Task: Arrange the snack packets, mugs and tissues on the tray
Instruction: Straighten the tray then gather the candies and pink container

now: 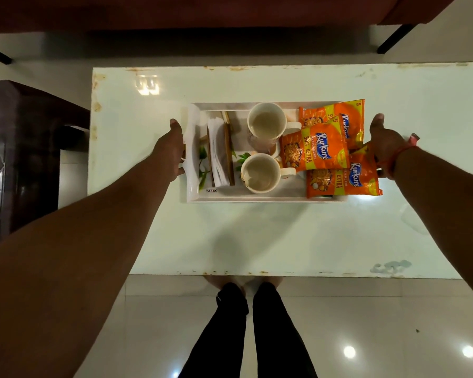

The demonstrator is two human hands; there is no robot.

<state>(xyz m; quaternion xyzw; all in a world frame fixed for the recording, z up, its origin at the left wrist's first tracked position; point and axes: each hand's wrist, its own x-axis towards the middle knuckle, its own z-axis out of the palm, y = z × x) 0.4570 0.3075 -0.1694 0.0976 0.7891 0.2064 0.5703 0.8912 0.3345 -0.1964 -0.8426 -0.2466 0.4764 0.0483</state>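
A white rectangular tray (257, 198) rests on the pale table. In it stand two cream mugs, one at the back (266, 124) and one at the front (260, 173), both upright with handles to the right. A wooden holder with white tissues (219, 155) stands left of the mugs. Three orange snack packets (316, 148) overlap on the tray's right side. My left hand (172, 150) grips the tray's left handle. My right hand (384, 144) is at the tray's right end, behind the packets, fingers hidden.
The white table (257, 236) has worn, rust-spotted edges. A dark cabinet (17, 159) stands to the left and a dark sofa (202, 12) lies beyond the table. My legs (257, 336) stand at the near edge on a glossy tile floor.
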